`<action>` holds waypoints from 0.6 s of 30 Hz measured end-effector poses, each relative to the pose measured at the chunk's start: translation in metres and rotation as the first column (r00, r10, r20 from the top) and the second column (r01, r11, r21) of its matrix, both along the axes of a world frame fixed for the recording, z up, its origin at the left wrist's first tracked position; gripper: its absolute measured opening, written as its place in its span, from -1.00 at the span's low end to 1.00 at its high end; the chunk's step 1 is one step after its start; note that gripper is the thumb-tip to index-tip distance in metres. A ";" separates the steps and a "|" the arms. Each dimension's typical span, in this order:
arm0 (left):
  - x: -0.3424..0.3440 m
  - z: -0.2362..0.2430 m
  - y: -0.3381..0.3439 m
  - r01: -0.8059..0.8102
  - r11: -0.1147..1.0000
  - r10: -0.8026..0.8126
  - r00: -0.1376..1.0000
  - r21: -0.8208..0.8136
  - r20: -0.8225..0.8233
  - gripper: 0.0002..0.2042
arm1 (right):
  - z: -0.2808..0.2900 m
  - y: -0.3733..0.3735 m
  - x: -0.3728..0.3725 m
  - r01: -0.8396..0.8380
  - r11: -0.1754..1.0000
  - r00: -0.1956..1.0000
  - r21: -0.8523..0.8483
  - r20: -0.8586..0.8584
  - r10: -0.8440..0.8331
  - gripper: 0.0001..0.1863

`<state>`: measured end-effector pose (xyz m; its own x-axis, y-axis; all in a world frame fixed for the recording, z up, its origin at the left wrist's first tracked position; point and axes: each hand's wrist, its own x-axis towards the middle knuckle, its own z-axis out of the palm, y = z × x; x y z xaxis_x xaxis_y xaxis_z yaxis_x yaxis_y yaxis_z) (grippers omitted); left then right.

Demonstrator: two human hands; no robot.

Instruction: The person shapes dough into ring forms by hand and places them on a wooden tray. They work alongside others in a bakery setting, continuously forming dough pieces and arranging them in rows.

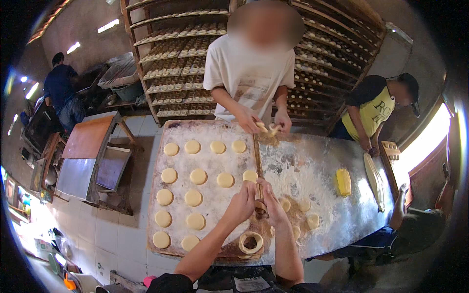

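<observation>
Fingers closed, my left hand (pixel 243 201) and my right hand (pixel 273 202) meet over the near right part of a floured wooden board (pixel 210 163). Whatever they pinch is mostly hidden by the fingers; a brownish edge shows between them. Just beyond my fingertips a flat round dough piece (pixel 249 175) lies on the board. Several more dough rounds (pixel 193 197) sit in rows to the left. Below my hands is a pale ring-shaped thing (pixel 250 242) with a dark brown middle. Small dough lumps (pixel 312 221) lie right of my right hand.
Opposite, a person in a white shirt (pixel 251 73) handles dough pieces (pixel 268 129). The metal tabletop (pixel 322 156) bears flour, a yellow block (pixel 343 182) and a long dough strip (pixel 373 180). Another person (pixel 371 110) works at the right. Racks of trays (pixel 178 73) stand behind.
</observation>
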<state>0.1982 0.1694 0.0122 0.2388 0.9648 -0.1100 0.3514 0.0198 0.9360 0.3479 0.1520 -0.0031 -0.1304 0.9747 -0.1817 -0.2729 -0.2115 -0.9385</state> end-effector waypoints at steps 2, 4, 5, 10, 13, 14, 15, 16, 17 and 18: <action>0.001 -0.014 0.018 -0.004 0.981 0.074 0.934 0.195 -0.349 -0.56 | -0.009 0.012 -0.003 0.185 0.981 0.873 0.049 0.451 -0.187 -0.18; -0.003 -0.027 0.019 0.002 0.972 0.124 0.842 0.234 -0.525 -0.48 | -0.015 0.017 0.001 0.221 0.973 0.556 -0.074 0.829 -0.063 -0.17; -0.009 -0.032 0.015 -0.022 0.981 0.125 0.830 0.192 -0.544 -0.42 | -0.017 0.015 0.003 0.265 0.961 0.568 -0.077 0.818 -0.091 -0.16; -0.025 -0.039 -0.002 0.126 0.988 -0.032 0.728 0.087 -0.685 -0.27 | -0.030 -0.001 0.001 -0.016 0.999 0.483 0.050 0.875 -0.036 -0.14; -0.024 -0.041 -0.010 0.119 0.975 0.025 0.777 0.186 -0.629 -0.25 | -0.042 -0.007 -0.006 -0.043 0.985 0.372 0.166 0.918 -0.138 -0.15; -0.023 -0.043 -0.014 0.127 0.984 -0.017 0.765 0.125 -0.644 -0.25 | -0.046 -0.010 -0.006 -0.032 0.993 0.397 0.115 0.913 -0.093 -0.16; -0.023 -0.045 -0.014 0.131 0.981 -0.009 0.772 0.145 -0.635 -0.26 | -0.049 -0.008 -0.007 -0.011 0.997 0.417 0.073 0.907 -0.062 -0.16; -0.022 -0.047 -0.015 0.131 0.981 -0.009 0.766 0.142 -0.643 -0.27 | -0.050 -0.009 -0.007 -0.023 0.999 0.428 0.048 0.903 -0.033 -0.18; -0.022 -0.049 -0.014 0.130 0.978 0.001 0.775 0.161 -0.632 -0.28 | -0.051 -0.008 -0.007 -0.022 1.000 0.433 0.018 0.901 -0.007 -0.20; -0.023 -0.051 -0.015 0.128 0.980 0.000 0.772 0.155 -0.636 -0.29 | -0.049 -0.008 -0.007 0.007 1.000 0.424 -0.018 0.906 0.013 -0.21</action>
